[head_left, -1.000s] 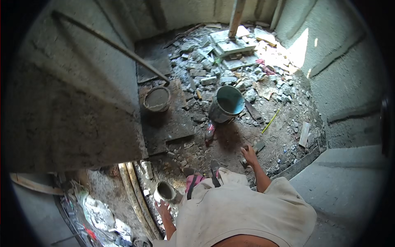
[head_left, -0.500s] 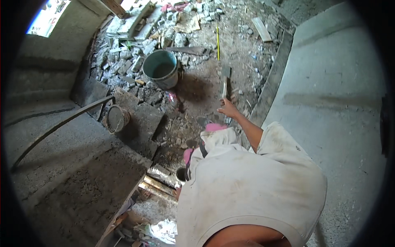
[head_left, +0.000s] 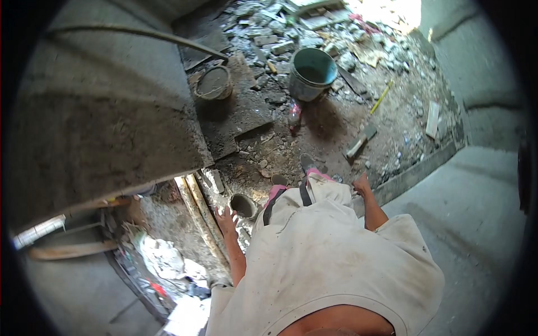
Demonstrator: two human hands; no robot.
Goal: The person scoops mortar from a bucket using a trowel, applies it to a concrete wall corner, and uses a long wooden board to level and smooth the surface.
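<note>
My left hand [head_left: 226,219] is stretched out with its fingers apart. Just beside it, a small mortar-stained bucket [head_left: 244,206] stands on the ground; whether the fingertips touch its rim I cannot tell. My right hand [head_left: 361,183] hangs low on the right, its fingers partly spread and nothing visible in it. Beyond that hand lies a flat tool [head_left: 358,144] with a pale handle-like part and a dark grey end. Farther off stands a large teal-lined bucket [head_left: 311,73] holding greyish contents. A mortar-crusted pail [head_left: 213,84] rests on a dirty board to the left.
Broken rubble [head_left: 274,45] covers the far ground. A yellow strip [head_left: 381,98], a saw-like blade [head_left: 352,82] and a pale plank piece [head_left: 432,119] lie there. Long poles [head_left: 199,213] run along the left below a rough concrete slab [head_left: 106,140]. A grey wall [head_left: 448,218] rises at right.
The view has swung so that the scene shifts rightward and up. My left arm has come into sight beside the small bucket. My right hand is farther from the flat tool, which lies on the ground.
</note>
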